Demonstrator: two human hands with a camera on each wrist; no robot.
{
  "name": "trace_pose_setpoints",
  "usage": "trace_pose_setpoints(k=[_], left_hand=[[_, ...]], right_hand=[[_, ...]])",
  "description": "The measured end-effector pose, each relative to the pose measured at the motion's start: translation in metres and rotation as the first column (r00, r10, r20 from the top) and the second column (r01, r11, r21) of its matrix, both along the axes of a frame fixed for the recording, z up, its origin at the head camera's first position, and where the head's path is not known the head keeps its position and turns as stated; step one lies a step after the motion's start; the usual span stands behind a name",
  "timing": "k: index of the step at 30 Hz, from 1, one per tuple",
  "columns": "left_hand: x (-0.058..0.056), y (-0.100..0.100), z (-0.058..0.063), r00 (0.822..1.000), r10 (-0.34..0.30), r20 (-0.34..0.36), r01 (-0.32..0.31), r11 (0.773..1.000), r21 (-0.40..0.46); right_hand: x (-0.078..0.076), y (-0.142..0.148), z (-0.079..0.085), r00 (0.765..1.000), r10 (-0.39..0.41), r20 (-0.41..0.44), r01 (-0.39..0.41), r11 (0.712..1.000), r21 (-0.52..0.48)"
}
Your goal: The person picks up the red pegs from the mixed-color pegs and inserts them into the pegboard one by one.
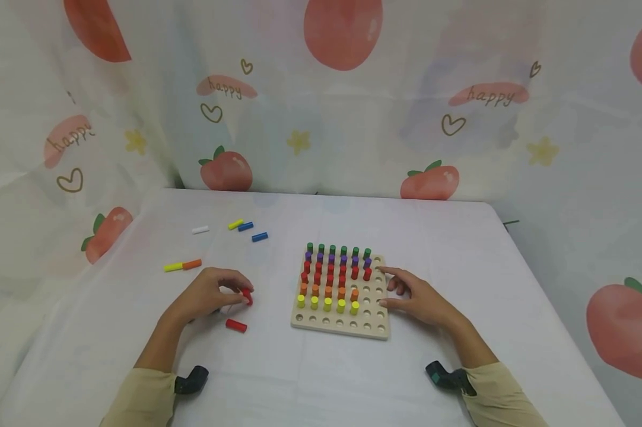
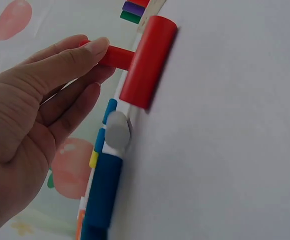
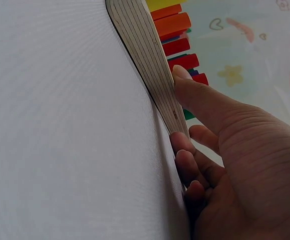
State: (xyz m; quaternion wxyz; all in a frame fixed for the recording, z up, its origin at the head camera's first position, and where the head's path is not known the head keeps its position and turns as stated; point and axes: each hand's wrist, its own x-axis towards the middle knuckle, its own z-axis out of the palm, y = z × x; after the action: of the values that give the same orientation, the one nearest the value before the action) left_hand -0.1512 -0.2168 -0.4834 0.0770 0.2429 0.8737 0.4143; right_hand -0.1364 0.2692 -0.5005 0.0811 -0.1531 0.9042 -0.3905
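My left hand (image 1: 211, 293) pinches a red peg (image 2: 117, 57) between thumb and fingertips, just above the white tabletop. A second red peg (image 1: 236, 325) lies near it; in the left wrist view it stands in front of the held peg's end. At the right edge of a wooden pegboard (image 1: 339, 333), my right hand (image 1: 425, 298) touches the board with thumb and index finger spread apart, the other fingers bent beside the edge. Rows of green, purple, red, orange and yellow pegs (image 1: 327, 304) stand upright in the board, and holes show at its right and front.
A yellow peg (image 1: 174, 267) and an orange peg (image 1: 192, 264) lie end to end at the left. Farther back are a white peg (image 1: 200, 230), another yellow peg (image 1: 235, 225) and two blue pegs (image 1: 259, 237). Blue and grey pegs (image 2: 102, 190) lie under the left hand.
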Motion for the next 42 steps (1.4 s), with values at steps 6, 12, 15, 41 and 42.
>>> trace_pose_setpoints(k=[6, 12, 15, 41, 42], left_hand=[[-0.008, 0.013, 0.009, 0.998, -0.043, -0.044, 0.044, 0.999, 0.01], [-0.016, 0.029, 0.016, 0.995, -0.072, -0.071, 0.073, 0.997, 0.014], [-0.019, 0.037, 0.017, 0.993, -0.092, -0.078, 0.094, 0.995, 0.025], [-0.038, 0.102, 0.028, 0.985, -0.114, -0.126, 0.123, 0.99, 0.065], [-0.038, 0.104, 0.029, 0.985, -0.118, -0.128, 0.126, 0.99, 0.059]], right_hand=[[0.0, -0.001, 0.001, 1.0, -0.001, 0.007, 0.001, 1.0, -0.002], [0.0, 0.0, -0.001, 1.0, 0.001, 0.006, -0.001, 1.0, -0.005], [0.0, 0.001, -0.002, 1.0, 0.004, 0.002, -0.004, 1.0, -0.003], [0.001, -0.001, -0.001, 1.0, -0.009, -0.002, 0.009, 1.0, 0.01], [0.002, -0.001, -0.001, 1.0, -0.006, -0.002, 0.006, 1.0, 0.007]])
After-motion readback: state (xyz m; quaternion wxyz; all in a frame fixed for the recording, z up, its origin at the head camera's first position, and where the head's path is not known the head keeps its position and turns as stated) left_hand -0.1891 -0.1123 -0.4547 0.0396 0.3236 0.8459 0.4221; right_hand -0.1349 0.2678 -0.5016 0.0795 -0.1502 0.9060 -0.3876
